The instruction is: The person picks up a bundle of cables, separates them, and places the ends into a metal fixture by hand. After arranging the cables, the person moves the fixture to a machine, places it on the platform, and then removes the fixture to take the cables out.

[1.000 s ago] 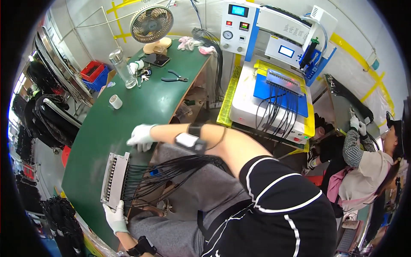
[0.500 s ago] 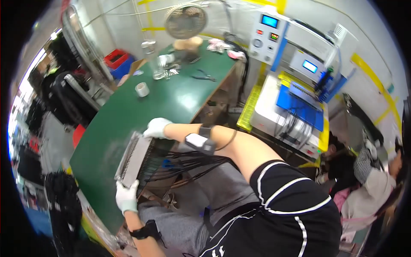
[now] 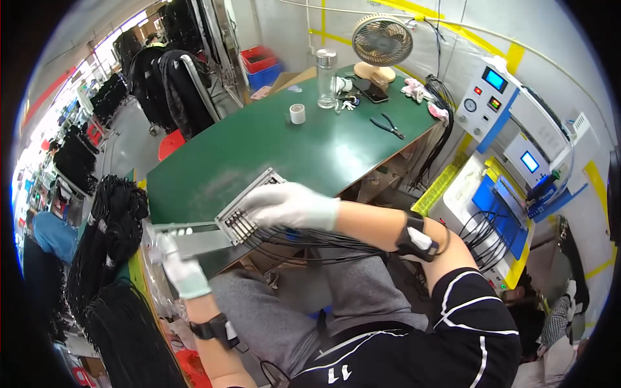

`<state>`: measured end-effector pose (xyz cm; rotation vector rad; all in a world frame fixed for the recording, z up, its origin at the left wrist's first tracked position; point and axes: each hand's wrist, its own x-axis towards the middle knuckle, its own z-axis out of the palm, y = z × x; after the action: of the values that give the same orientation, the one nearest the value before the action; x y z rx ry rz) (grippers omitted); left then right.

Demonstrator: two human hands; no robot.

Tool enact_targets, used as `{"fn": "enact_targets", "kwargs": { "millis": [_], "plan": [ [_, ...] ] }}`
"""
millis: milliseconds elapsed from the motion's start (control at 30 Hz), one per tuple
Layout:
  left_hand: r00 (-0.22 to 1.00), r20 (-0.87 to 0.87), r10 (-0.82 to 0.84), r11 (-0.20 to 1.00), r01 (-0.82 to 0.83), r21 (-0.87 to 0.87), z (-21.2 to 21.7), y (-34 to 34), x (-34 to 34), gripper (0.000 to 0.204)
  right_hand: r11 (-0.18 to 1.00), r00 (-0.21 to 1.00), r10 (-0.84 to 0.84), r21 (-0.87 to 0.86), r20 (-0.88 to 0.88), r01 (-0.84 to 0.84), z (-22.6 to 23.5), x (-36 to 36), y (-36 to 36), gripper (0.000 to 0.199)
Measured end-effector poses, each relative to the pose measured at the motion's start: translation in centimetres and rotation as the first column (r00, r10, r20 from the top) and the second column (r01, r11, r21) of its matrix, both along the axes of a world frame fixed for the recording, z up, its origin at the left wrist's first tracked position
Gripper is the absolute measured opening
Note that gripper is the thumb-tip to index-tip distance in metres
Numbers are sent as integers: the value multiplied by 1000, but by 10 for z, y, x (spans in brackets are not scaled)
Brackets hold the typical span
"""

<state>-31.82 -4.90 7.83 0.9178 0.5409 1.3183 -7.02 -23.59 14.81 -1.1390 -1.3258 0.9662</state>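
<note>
A grey metal connector block (image 3: 249,207) lies tilted at the near edge of the green table (image 3: 310,149). Many thin black cables (image 3: 317,240) run from its face toward my lap. My right hand (image 3: 291,204), in a white glove, lies over the block's right end and grips it. My left hand (image 3: 182,271), also gloved, is closed on the near end of a flat grey metal bar (image 3: 194,242) that reaches up to the block. A black band with a small device (image 3: 414,238) sits on my right forearm.
On the table's far side stand a tape roll (image 3: 297,114), a clear bottle (image 3: 326,68), a fan (image 3: 383,40), a phone (image 3: 374,94) and pliers (image 3: 388,125). A white and blue test machine (image 3: 504,194) stands at the right. Bundles of black cables (image 3: 113,220) hang at the left.
The block has swung from lengthwise to slanted at the table's near edge. My right hand slid onto its end; my left hand now holds the metal bar lower down.
</note>
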Motion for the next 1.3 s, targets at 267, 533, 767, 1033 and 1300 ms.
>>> {"fn": "enact_targets", "kwargs": {
  "millis": [267,533,767,1033,1300],
  "plan": [
    [938,-131,319,943,-329,-58,-64,29,-112,54,790,938,-344,-525,49,317,-129,116,-100,43],
    [210,-741,638,489,632,601,-35,5,-6,92,821,984,-170,-561,-60,108,-170,93,-57,66],
    [101,-784,612,471,750,464,-36,9,24,99,924,913,141,-280,-383,-260,-175,9,5,60],
    [96,-768,633,466,745,477,-36,11,23,100,875,826,2,-399,-563,-274,-80,10,2,33],
    [57,-784,618,496,746,445,-35,9,28,100,775,632,-134,-478,-764,-414,-123,-1,-27,26]
  ]
}}
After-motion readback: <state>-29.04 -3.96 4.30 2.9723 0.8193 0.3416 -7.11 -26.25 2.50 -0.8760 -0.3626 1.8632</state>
